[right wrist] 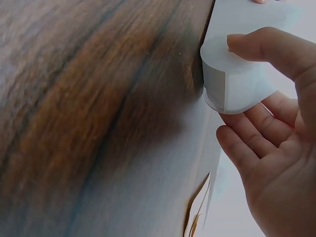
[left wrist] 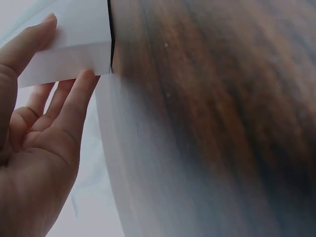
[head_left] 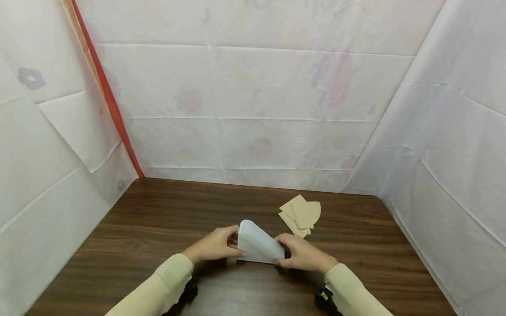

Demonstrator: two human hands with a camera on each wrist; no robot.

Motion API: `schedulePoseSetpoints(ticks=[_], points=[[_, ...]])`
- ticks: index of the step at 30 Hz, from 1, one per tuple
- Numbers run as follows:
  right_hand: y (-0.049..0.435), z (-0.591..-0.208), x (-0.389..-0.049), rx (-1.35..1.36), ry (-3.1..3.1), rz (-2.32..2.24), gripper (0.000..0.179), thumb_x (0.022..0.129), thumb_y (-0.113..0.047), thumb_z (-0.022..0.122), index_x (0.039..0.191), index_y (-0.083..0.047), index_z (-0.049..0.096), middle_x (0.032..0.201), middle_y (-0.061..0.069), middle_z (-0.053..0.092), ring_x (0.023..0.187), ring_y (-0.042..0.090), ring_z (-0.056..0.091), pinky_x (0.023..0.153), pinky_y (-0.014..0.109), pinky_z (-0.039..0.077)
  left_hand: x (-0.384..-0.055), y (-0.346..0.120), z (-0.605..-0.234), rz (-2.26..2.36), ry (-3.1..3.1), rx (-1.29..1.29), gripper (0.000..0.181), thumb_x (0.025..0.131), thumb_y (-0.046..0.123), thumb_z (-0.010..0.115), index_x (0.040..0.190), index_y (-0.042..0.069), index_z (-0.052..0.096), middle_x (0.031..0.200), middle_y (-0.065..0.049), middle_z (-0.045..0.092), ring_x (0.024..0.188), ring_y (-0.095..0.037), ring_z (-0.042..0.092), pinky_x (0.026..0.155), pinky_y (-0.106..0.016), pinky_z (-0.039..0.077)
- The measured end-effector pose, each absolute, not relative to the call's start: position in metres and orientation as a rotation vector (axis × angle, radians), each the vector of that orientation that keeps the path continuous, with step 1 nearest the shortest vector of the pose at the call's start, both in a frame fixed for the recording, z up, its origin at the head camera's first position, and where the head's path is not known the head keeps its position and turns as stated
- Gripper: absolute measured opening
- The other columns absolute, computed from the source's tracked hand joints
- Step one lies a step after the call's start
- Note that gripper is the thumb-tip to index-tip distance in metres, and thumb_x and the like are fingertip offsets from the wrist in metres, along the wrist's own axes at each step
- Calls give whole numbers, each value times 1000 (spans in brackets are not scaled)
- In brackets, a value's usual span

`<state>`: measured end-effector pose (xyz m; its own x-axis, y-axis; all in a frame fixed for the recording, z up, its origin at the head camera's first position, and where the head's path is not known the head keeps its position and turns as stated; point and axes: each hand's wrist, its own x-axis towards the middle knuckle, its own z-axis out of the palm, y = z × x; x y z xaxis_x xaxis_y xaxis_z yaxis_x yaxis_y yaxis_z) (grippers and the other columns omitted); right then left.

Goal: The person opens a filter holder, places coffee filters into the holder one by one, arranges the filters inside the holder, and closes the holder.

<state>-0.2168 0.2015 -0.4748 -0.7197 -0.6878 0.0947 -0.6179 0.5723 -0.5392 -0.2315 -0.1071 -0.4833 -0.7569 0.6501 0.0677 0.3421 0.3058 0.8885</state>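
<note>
Between my two hands, a white wedge-shaped holder [head_left: 258, 243] stands on the wooden table, with a straight side at the left and a slope down to the right. My left hand [head_left: 217, 243] grips its left end. In the left wrist view, the left thumb [left wrist: 37, 37] lies on one white face and the fingers touch the opposite side. My right hand [head_left: 302, 253] holds the rounded right end, with the right thumb [right wrist: 266, 47] on one face and fingers behind. The holder's inside is hidden.
Several tan fan-shaped paper coffee filters [head_left: 304, 215] lie overlapping behind my right hand. The dark wooden table [head_left: 178, 206] is bounded by white patterned sheets [head_left: 237, 145] at the back and sides. A red strip [head_left: 108, 94] runs down the back left corner.
</note>
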Motion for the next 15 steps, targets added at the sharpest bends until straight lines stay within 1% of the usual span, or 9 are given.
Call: schedulePoseSetpoints(ticks=[8, 15], points=[[202, -474, -216, -1105, 2674, -852, 45, 82, -18, 84, 121, -11, 62, 111, -9, 64, 100, 4, 59, 87, 28, 53, -231, -106, -483, 1472, 2236, 917, 45, 85, 16, 83, 122, 6, 58, 110, -4, 67, 102, -21, 68, 85, -28, 57], [202, -475, -216, -1114, 2677, -853, 46, 82, -19, 84, 122, -11, 62, 111, -8, 64, 100, 5, 59, 88, 28, 53, -230, -105, -485, 1479, 2232, 918, 44, 86, 16, 83, 123, 6, 63, 111, -5, 70, 103, -21, 68, 85, -27, 57]])
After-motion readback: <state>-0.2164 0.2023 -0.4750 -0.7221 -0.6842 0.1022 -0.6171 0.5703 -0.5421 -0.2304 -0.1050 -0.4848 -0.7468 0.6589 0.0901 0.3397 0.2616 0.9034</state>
